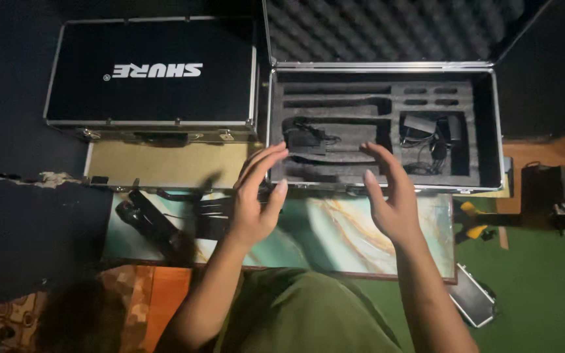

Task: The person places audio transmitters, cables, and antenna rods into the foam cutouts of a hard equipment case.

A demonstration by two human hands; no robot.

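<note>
Over the near edge of the open flight case (387,185), both hands are hovering side by side, palms turned toward each other. The left hand (254,202) is spreading its fingers loosely, its grip released and holding nothing; its fingertips are reaching just past the case's metal rim. The right hand (390,199) is likewise slack, fingers gently curved and its grip empty, and it is hanging above the front wall of the case.

Inside the case, dark foam (341,117) is lining the tray, cut into long slots and small pockets. A black bodypack unit with a cable (305,137) is lying in the left cut-out, just beyond the left fingertips. A small grey box with coiled wires (426,134) is sitting in the right compartment, well apart from both hands. The raised lid (387,29) is showing egg-crate foam.

A closed black case (152,72) with silver edging is resting to the left, touching the open one. Both cases are sitting at the far side of a marbled green table (335,238), where a dark object (155,222) is lying near the left wrist; what it is cannot be told.
</note>
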